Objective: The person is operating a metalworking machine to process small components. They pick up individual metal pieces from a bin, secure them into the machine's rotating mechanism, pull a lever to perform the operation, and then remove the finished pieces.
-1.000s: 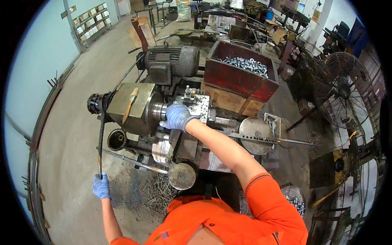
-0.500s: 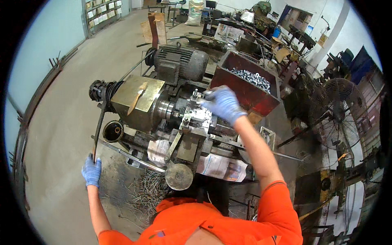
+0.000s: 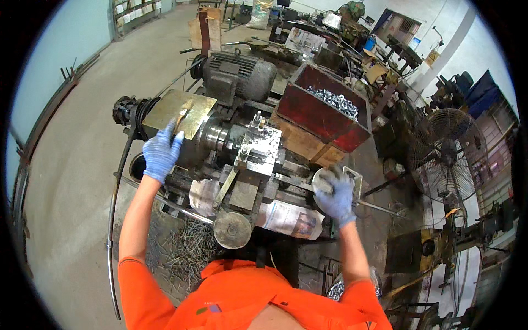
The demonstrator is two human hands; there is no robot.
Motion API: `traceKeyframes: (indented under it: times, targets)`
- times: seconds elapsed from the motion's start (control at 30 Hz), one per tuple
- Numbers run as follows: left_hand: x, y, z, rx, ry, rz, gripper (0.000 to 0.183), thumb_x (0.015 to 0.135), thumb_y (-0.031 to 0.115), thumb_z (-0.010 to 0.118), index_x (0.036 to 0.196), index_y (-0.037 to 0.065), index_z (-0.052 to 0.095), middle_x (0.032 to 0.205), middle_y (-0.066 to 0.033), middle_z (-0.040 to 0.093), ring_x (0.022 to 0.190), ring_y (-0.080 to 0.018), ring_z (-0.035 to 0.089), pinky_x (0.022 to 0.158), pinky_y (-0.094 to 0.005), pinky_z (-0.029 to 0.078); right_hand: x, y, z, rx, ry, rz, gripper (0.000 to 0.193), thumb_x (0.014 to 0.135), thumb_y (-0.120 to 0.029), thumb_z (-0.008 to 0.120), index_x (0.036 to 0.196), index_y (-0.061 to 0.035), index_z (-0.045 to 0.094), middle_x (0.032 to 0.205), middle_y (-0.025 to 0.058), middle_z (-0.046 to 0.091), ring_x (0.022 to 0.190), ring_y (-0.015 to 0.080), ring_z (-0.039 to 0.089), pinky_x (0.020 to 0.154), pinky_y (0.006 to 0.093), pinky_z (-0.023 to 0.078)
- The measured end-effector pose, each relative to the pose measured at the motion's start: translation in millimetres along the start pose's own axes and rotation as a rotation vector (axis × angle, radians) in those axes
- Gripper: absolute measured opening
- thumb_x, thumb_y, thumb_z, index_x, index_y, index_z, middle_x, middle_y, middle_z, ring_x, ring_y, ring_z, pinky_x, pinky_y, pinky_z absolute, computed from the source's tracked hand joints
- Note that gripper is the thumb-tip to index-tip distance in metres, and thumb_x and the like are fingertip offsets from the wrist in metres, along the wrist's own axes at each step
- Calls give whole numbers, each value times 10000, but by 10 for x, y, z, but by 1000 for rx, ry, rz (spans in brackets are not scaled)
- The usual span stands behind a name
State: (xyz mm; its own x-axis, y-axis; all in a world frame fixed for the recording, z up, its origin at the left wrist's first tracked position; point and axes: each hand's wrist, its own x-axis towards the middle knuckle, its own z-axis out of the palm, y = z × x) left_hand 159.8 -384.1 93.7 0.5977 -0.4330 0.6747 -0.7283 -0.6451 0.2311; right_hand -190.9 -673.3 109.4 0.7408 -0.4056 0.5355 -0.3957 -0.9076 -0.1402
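My left hand (image 3: 161,152), in a blue-grey knit glove, reaches over the brass-coloured cover (image 3: 159,109) of the lathe. Its thumb and fingers close around the handle of a small brush (image 3: 182,116) lying on that cover; most of the handle is hidden. My right hand (image 3: 337,199), gloved alike and smeared by motion, is over a round metal handwheel (image 3: 320,180) at the right of the lathe; its grip cannot be made out. Between the hands are the chuck (image 3: 215,136) and the shiny tool post (image 3: 263,144). A long lever (image 3: 113,220) hangs down on the left.
Behind the tool post, a red metal bin (image 3: 322,118) with shiny nut-like parts (image 3: 336,102) rests on a wooden block (image 3: 300,137). An electric motor (image 3: 239,77) sits behind the chuck. Metal shavings (image 3: 192,250) cover the floor in front. A large fan (image 3: 448,155) stands at right.
My left hand has let go of the long lever, which now points downward, and has moved up to the brush. My right hand has moved from beside the tool post down to the handwheel.
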Motion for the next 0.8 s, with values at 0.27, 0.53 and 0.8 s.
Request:
traceKeyframes:
  times: [0.27, 0.53, 0.8]
  targets:
    - [-349, 750, 45, -341, -52, 246, 274, 892, 246, 511, 1064, 57, 611, 779, -156, 630, 649, -307, 610, 567, -403, 473, -1383, 180, -26, 295, -121, 462, 287, 665, -247, 759, 843, -34, 688, 971, 155, 638, 939, 303, 591, 848, 371, 462]
    - [-432, 991, 368, -268, -304, 169, 246, 873, 230, 496, 1025, 80, 618, 714, -143, 616, 657, -308, 612, 609, -420, 480, -1389, 235, -66, 293, -21, 409, 210, 624, -131, 762, 800, -42, 691, 902, 132, 653, 847, 265, 622, 785, 338, 487]
    - [-423, 645, -144, -459, -50, 151, 218, 865, 197, 576, 1013, 50, 639, 825, -169, 645, 710, -307, 637, 636, -377, 506, -1480, 289, -68, 250, -4, 382, 206, 623, -141, 771, 784, -42, 690, 879, 129, 662, 829, 268, 625, 775, 335, 488]
